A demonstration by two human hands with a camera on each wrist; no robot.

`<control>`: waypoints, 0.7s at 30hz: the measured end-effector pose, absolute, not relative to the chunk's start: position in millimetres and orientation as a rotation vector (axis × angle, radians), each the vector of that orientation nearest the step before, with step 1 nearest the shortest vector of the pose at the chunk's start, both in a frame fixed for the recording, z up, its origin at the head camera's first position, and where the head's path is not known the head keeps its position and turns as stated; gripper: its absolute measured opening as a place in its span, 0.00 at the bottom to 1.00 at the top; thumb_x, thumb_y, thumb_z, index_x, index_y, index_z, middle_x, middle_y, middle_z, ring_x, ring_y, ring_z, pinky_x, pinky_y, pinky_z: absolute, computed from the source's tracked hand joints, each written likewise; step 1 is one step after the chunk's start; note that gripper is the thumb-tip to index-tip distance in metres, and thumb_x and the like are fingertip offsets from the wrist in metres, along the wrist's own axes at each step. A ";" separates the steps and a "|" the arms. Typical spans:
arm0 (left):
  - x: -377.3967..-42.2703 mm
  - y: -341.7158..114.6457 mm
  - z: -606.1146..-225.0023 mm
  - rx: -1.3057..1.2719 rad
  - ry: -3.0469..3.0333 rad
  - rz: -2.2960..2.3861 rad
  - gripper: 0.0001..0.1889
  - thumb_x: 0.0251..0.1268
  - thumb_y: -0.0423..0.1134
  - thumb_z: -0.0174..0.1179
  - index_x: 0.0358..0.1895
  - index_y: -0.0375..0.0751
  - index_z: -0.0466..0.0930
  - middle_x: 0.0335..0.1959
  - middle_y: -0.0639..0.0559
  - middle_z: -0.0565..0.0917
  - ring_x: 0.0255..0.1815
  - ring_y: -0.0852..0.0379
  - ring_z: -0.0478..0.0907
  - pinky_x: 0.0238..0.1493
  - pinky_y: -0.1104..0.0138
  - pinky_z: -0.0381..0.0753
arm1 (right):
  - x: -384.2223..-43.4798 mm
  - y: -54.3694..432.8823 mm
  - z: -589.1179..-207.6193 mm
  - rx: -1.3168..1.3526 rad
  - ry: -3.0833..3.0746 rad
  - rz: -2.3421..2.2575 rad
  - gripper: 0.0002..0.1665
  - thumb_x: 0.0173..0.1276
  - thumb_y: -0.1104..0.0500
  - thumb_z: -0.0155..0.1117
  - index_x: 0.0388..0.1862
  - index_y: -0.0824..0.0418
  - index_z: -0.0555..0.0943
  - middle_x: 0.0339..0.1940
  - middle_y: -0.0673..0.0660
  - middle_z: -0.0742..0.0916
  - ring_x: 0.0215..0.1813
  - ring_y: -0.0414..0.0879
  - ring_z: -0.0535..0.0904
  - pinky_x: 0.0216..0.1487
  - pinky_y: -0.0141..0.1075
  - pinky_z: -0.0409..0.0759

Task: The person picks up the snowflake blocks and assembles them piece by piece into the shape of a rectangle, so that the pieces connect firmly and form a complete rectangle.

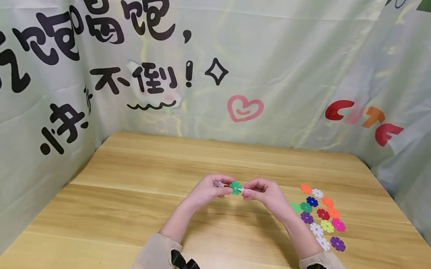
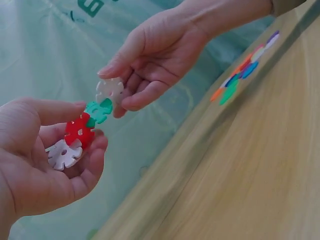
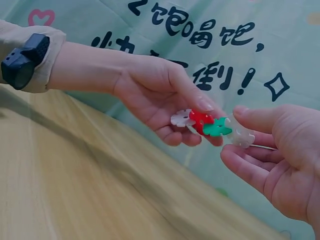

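Above the middle of the table both hands hold a short chain of notched plastic snowflake discs. My left hand (image 1: 209,188) pinches the chain at its red disc (image 2: 80,131), with a white disc (image 2: 65,154) at that end lying within the curled fingers. A green disc (image 1: 236,188) sits slotted onto the red one, between the two hands. My right hand (image 1: 265,193) pinches another white disc (image 2: 109,90) between thumb and fingers, its edge at the green disc. In the right wrist view the white disc (image 3: 243,137) partly hides behind my right fingers.
Loose snowflake discs lie spread on the wooden table (image 1: 138,212) to the right, among them an orange disc (image 1: 306,188), a purple disc (image 1: 338,243) and a pink disc (image 1: 338,225). A printed cloth (image 1: 287,73) hangs behind the table and along its sides.
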State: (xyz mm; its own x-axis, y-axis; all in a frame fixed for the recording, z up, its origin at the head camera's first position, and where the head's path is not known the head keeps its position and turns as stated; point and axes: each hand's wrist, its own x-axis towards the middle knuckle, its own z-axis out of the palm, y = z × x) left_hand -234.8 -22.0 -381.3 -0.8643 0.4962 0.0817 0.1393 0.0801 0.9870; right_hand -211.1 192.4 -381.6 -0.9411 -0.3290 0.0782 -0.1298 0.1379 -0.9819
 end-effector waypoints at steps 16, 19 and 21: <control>-234.7 -33.5 -375.1 0.740 2.056 1.744 0.19 0.54 0.30 0.65 0.51 0.29 0.78 0.37 0.43 0.83 0.32 0.55 0.80 0.31 0.49 0.81 | -209.0 186.6 -384.5 -0.494 2.137 -1.952 0.17 0.65 0.64 0.61 0.43 0.79 0.73 0.33 0.56 0.84 0.37 0.45 0.82 0.46 0.45 0.80; -234.3 -31.8 -375.2 0.764 2.049 1.738 0.19 0.55 0.29 0.64 0.52 0.29 0.77 0.38 0.41 0.83 0.32 0.55 0.80 0.32 0.51 0.82 | -208.8 186.1 -383.7 -0.495 2.145 -1.943 0.17 0.65 0.64 0.61 0.44 0.80 0.74 0.33 0.56 0.84 0.37 0.45 0.82 0.46 0.44 0.80; -234.2 -30.3 -375.6 0.776 2.043 1.740 0.20 0.55 0.29 0.64 0.53 0.29 0.77 0.38 0.41 0.83 0.32 0.56 0.80 0.32 0.54 0.82 | -209.0 185.8 -382.9 -0.494 2.152 -1.940 0.18 0.65 0.64 0.61 0.44 0.79 0.74 0.33 0.57 0.83 0.36 0.45 0.82 0.45 0.44 0.81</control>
